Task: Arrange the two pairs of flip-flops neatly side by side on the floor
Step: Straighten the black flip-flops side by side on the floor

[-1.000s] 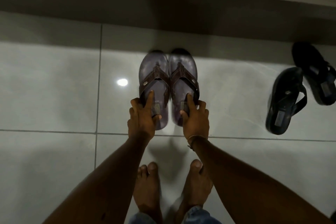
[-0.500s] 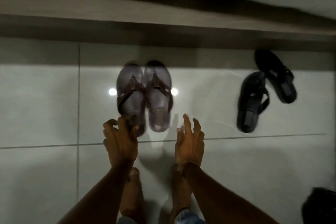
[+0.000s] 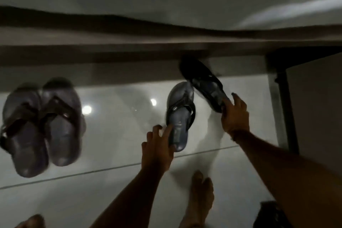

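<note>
The brown-strapped pair of flip-flops lies side by side on the pale floor tiles at the left, toes toward the wall. The black pair is at the centre right. My left hand grips the heel of the nearer black flip-flop, which points away from me. My right hand holds the heel of the farther black flip-flop, which lies at a slant with its toe toward the wall step. The picture is blurred by motion.
A dark step or skirting runs along the wall behind the footwear. A dark door frame stands at the right. My bare feet are on the tiles below, and a dark object sits at the bottom right.
Both hands let go of the brown pair, which now rests on the floor at the left. I moved right and took hold of the heels of the two black flip-flops.
</note>
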`<state>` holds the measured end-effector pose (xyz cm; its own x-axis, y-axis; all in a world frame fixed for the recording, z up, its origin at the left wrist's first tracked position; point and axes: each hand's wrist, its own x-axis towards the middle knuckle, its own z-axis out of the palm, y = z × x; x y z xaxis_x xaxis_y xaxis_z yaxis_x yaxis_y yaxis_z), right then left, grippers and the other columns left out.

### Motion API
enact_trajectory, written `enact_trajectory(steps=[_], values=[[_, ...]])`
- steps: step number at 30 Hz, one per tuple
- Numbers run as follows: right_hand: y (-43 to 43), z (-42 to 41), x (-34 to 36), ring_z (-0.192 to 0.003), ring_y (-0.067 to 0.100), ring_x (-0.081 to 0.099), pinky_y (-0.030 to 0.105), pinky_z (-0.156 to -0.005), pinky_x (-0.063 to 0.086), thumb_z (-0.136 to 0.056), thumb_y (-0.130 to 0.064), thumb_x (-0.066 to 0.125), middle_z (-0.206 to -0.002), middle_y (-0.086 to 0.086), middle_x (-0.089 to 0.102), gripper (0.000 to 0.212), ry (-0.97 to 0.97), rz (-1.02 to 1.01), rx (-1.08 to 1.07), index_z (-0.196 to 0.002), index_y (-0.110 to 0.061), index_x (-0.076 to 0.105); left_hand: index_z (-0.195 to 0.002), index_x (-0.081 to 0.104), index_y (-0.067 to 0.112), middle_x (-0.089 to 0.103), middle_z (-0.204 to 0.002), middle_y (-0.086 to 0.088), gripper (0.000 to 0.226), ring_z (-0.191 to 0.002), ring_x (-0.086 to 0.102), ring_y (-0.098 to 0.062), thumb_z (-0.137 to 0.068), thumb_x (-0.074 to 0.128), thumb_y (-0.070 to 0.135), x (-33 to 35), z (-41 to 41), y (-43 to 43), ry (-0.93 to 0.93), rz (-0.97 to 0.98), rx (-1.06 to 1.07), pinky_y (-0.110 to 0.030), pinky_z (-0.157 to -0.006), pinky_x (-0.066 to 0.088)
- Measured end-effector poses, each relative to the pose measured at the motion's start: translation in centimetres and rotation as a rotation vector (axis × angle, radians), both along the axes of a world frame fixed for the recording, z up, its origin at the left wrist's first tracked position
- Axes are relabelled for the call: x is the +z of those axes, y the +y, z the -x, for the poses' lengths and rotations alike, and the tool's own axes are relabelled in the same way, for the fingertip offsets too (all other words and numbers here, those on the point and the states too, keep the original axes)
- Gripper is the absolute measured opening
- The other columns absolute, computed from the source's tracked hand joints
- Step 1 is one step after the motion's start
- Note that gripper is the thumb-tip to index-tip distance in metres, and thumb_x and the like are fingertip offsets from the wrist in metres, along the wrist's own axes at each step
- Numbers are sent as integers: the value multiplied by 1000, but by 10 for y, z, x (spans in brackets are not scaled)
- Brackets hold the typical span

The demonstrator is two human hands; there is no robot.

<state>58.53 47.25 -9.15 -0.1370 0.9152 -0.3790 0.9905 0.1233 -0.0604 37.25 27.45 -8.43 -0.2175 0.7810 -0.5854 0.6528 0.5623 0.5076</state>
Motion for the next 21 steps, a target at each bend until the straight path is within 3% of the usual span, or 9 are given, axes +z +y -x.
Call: enact_trajectory(steps=[2, 5, 13, 21], values=[[28, -10, -19, -146, 45, 30, 62, -111, 41, -100, -6, 51, -168, 15, 24, 66, 20, 86, 124, -159, -32, 36, -159, 13, 45, 20, -155, -6, 90, -127, 42, -34, -90, 69, 37, -17, -18, 21, -3, 57, 36, -54, -96, 51], [37, -19, -39, -127, 45, 42, 58, -98, 49, -101, -16, 53, -158, 14, 32, 64, 49, 114, 244, -158, -38, 34, -159, 6, 50, 15, -149, -4, 97, -122, 43, -38, -89, 70, 29, -41, -30, 31, 2, 100, 37, -55, -92, 54], [-41, -24, -45, -120, 37, 46, 53, -99, 53, -101, -27, 62, -145, 12, 37, 63, 210, 111, -71, -156, -42, 36, -154, 7, 59, 21, -144, 0, 96, -125, 46, -40, -89, 72, 33, -46, -44, 60, -76, 62, 287, -58, -95, 56], [-68, -13, -45, -127, 34, 43, 51, -104, 52, -100, -27, 62, -146, 9, 34, 67, 240, 142, -179, -158, -44, 32, -155, 6, 54, 17, -146, -5, 109, -125, 43, -39, -81, 82, 29, -46, -60, 73, 4, 58, 203, -58, -88, 59]])
